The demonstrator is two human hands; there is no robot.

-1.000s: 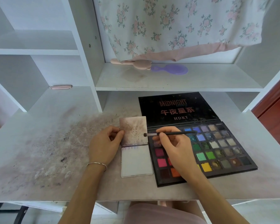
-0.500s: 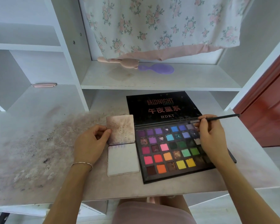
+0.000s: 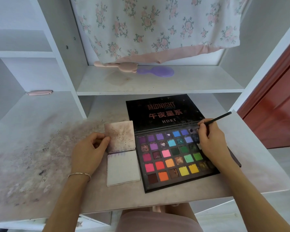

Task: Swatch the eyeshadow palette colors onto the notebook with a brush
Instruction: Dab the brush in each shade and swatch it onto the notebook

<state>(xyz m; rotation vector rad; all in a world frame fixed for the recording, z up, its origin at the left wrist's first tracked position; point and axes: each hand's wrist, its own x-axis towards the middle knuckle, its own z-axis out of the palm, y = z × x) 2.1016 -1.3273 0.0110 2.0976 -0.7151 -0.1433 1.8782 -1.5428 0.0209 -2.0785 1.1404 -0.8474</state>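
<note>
1. Purple swatches only, along far edge of notebook (image 3: 123, 166) page; most colours left.
2. Right hand (image 3: 213, 139) pinching brush (image 3: 213, 121), tip dipping into far-right pan of eyeshadow palette (image 3: 172, 158).
3. Left hand (image 3: 89, 151) pinching notebook's flipped cover, left of palette.

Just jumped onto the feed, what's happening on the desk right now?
A person is swatching eyeshadow. Their right hand grips a thin black makeup brush, its tip dipped at the top row of the open black multicolour eyeshadow palette. Their left hand pinches the stained flipped-up cover of a small white notebook beside the palette. The open page shows only faint purple marks along its top edge.
</note>
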